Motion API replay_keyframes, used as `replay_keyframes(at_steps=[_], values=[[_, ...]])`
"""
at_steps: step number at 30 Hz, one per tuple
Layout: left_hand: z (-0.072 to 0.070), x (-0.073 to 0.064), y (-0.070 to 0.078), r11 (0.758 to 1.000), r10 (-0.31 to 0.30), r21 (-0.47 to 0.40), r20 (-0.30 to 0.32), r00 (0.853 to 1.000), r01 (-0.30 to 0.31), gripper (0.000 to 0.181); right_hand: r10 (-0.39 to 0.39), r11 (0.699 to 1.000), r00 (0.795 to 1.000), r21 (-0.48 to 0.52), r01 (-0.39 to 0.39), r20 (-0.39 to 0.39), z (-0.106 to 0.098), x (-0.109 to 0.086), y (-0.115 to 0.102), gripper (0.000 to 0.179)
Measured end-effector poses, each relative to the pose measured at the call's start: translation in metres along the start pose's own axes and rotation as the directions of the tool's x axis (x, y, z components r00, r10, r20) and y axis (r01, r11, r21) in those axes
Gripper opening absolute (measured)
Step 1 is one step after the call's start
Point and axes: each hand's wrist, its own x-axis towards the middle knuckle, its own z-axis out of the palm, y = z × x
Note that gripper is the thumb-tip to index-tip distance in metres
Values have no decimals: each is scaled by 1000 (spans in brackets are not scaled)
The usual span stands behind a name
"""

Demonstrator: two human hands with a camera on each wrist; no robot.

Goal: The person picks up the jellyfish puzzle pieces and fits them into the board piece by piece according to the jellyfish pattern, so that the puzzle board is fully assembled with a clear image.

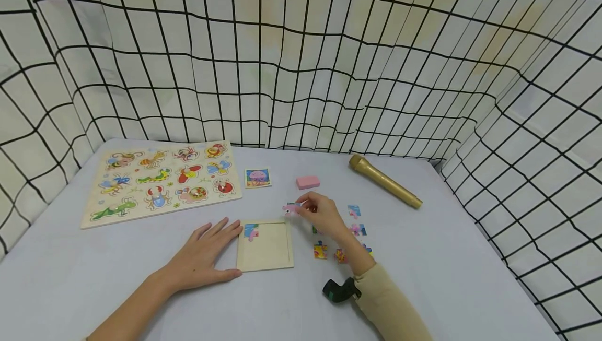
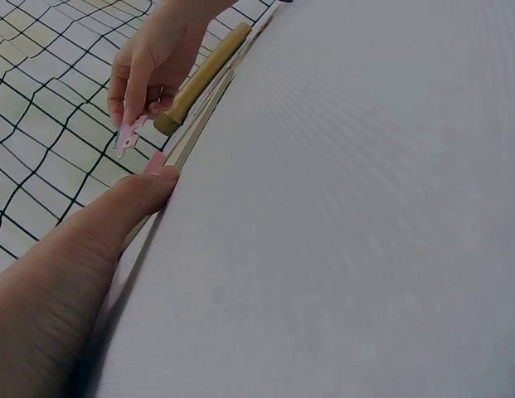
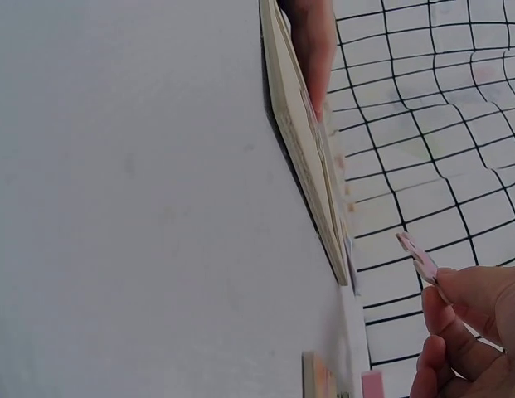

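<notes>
My right hand [image 1: 322, 214] pinches a pink jigsaw puzzle piece [image 1: 291, 209] between thumb and fingers, above the table beyond the top right corner of a small wooden puzzle tray [image 1: 265, 252]. In the right wrist view the same puzzle piece [image 3: 418, 257] is tilted at the fingertips. Two joined blue-and-pink pieces [image 1: 251, 231] lie in the tray's upper left corner. My left hand [image 1: 204, 257] lies spread on the table, its fingertips and thumb at the tray's left edge. Several loose puzzle pieces [image 1: 321, 251] lie right of the tray, some hidden under my right forearm.
A large wooden insect puzzle board [image 1: 164, 184] lies at the back left. Behind the tray are a small jellyfish picture [image 1: 257, 178] and a pink block [image 1: 308, 182]. A gold microphone [image 1: 385, 180] lies at the back right. Black netting over white cloth [image 1: 301, 69] encloses the table.
</notes>
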Motion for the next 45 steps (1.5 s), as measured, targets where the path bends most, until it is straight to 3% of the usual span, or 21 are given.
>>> replay_keyframes(at_steps=[12,24,45], values=[[-2,0,1,1000,-7,3,22,1000,7,91,-46,999,997,5,46,62,22,5,-13,15],[-2,-1,0,1000,6,9,8,1000,-6,90,-11,1000,992,19,8,126,40,3,-19,15],[-3,1,1,1000,2,1,19,1000,-2,91,-13,999,990,37,8,143,46,-1,-20,12]])
